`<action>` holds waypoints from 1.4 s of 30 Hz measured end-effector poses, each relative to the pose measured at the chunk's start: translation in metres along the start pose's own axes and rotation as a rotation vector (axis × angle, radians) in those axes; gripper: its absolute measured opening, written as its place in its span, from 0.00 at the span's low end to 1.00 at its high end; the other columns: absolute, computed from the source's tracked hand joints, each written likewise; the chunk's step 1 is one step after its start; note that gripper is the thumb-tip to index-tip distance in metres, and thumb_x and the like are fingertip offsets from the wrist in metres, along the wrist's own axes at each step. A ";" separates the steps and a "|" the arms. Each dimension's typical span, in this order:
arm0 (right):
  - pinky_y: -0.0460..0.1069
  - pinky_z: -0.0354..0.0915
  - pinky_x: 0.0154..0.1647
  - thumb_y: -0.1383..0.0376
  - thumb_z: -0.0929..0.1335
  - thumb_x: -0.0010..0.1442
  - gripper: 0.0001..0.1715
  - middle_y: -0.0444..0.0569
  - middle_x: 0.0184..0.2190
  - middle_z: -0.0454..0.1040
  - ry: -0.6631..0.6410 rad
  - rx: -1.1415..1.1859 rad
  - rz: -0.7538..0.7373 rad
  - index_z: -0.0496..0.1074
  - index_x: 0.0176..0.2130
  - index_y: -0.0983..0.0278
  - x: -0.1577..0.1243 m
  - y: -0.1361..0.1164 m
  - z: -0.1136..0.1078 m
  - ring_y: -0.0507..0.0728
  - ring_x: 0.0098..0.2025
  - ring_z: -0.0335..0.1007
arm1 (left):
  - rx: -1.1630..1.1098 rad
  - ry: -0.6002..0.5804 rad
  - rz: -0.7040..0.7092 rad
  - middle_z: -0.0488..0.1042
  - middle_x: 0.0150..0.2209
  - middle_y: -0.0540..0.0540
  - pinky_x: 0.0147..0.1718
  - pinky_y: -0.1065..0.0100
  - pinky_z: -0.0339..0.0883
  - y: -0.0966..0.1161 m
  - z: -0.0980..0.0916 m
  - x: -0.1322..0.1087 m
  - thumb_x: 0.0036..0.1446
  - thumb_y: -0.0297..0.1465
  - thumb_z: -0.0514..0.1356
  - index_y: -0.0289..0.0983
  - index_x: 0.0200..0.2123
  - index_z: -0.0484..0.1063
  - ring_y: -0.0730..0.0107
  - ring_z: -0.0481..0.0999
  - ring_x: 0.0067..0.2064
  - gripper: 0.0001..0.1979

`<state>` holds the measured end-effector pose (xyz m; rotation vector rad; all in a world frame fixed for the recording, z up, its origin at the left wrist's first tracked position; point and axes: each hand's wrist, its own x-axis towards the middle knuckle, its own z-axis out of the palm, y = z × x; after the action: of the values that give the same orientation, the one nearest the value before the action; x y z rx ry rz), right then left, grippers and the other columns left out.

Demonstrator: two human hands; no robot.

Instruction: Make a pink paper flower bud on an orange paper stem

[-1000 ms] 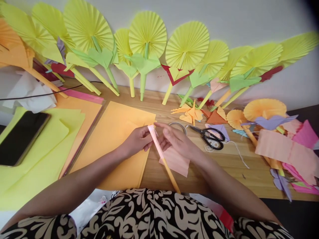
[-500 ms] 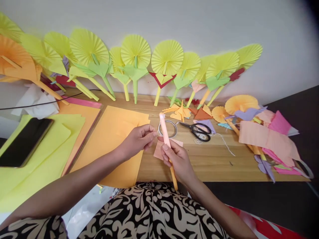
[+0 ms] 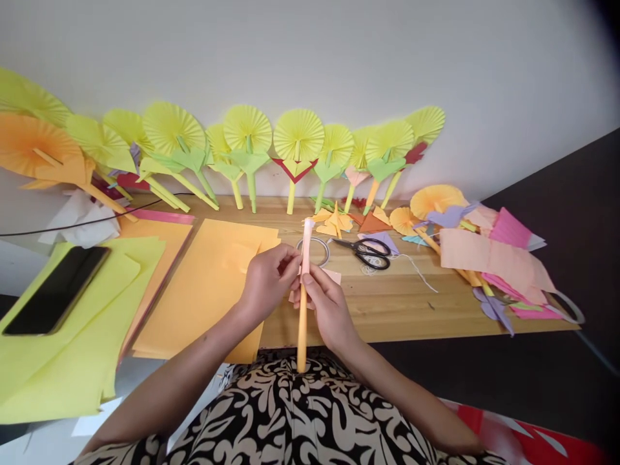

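Observation:
My right hand (image 3: 332, 307) is closed round an orange paper stick (image 3: 303, 336) with a narrow, folded pink paper strip (image 3: 307, 242) on its upper end. The stick stands almost upright in front of my body, its lower end by the patterned clothing. My left hand (image 3: 271, 278) pinches at the left edge of the pink strip, just above the right fingers; the exact fingertip contact is partly hidden. Behind the strip lie a roll of tape (image 3: 320, 252) and a square of pink paper (image 3: 333, 276), both partly covered. Black scissors (image 3: 372, 252) lie to the right.
Yellow pleated paper fans (image 3: 298, 135) lean along the wall. Orange sheets (image 3: 203, 284) and yellow sheets (image 3: 72, 361) with a phone (image 3: 58, 290) lie left. At right are white thread (image 3: 416, 268) and a heap of paper pieces (image 3: 494, 258). The table's front edge runs close to my body.
My left hand has moved in against the pink strip, from slightly apart. The stick has turned more upright, and my right hand has come with it. The whole view has shifted a little.

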<state>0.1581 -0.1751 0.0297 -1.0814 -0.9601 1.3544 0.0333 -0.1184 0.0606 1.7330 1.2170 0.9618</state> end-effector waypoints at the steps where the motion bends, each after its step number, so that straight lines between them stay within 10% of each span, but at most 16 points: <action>1: 0.47 0.67 0.33 0.51 0.67 0.64 0.16 0.44 0.30 0.69 -0.007 -0.022 0.002 0.73 0.44 0.59 0.000 -0.002 -0.001 0.51 0.29 0.66 | 0.036 0.004 0.022 0.74 0.24 0.51 0.28 0.72 0.61 0.000 0.001 -0.001 0.59 0.30 0.57 0.37 0.30 0.73 0.73 0.70 0.26 0.07; 6: 0.48 0.69 0.35 0.51 0.68 0.63 0.28 0.40 0.25 0.65 -0.047 -0.151 0.000 0.69 0.58 0.59 0.000 -0.002 -0.007 0.52 0.28 0.65 | 0.060 -0.014 0.041 0.76 0.26 0.50 0.29 0.72 0.62 0.002 -0.001 -0.004 0.58 0.30 0.57 0.37 0.32 0.75 0.71 0.72 0.27 0.07; 13: 0.45 0.63 0.27 0.51 0.68 0.63 0.23 0.42 0.25 0.65 -0.030 -0.384 -0.083 0.74 0.51 0.61 0.004 -0.002 -0.011 0.51 0.26 0.61 | -0.023 -0.145 0.043 0.80 0.33 0.48 0.34 0.71 0.65 0.008 -0.010 -0.012 0.61 0.33 0.59 0.38 0.37 0.77 0.70 0.75 0.33 0.08; 21: 0.48 0.68 0.33 0.51 0.66 0.66 0.25 0.46 0.30 0.76 -0.098 -0.483 -0.143 0.73 0.56 0.61 0.025 -0.029 -0.030 0.53 0.30 0.72 | -0.517 -0.076 -0.214 0.71 0.27 0.51 0.33 0.70 0.66 -0.009 -0.007 0.004 0.54 0.41 0.65 0.36 0.30 0.71 0.73 0.69 0.29 0.13; 26: 0.48 0.69 0.31 0.53 0.69 0.64 0.16 0.47 0.30 0.77 0.079 -0.381 -0.238 0.78 0.42 0.62 0.048 -0.051 -0.041 0.52 0.28 0.71 | -0.678 -0.091 -0.269 0.68 0.26 0.52 0.34 0.71 0.63 -0.017 -0.006 0.013 0.54 0.42 0.66 0.36 0.29 0.69 0.74 0.66 0.29 0.15; 42: 0.46 0.62 0.26 0.63 0.68 0.60 0.09 0.43 0.25 0.72 0.039 -0.625 -0.371 0.68 0.29 0.62 0.061 -0.051 0.002 0.49 0.24 0.65 | -0.619 0.132 -0.201 0.70 0.26 0.53 0.36 0.70 0.70 -0.017 -0.001 0.009 0.56 0.37 0.65 0.36 0.29 0.68 0.74 0.73 0.30 0.12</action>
<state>0.1703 -0.1104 0.0744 -1.2945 -1.5243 0.7364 0.0281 -0.1058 0.0466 1.0578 1.0060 1.1879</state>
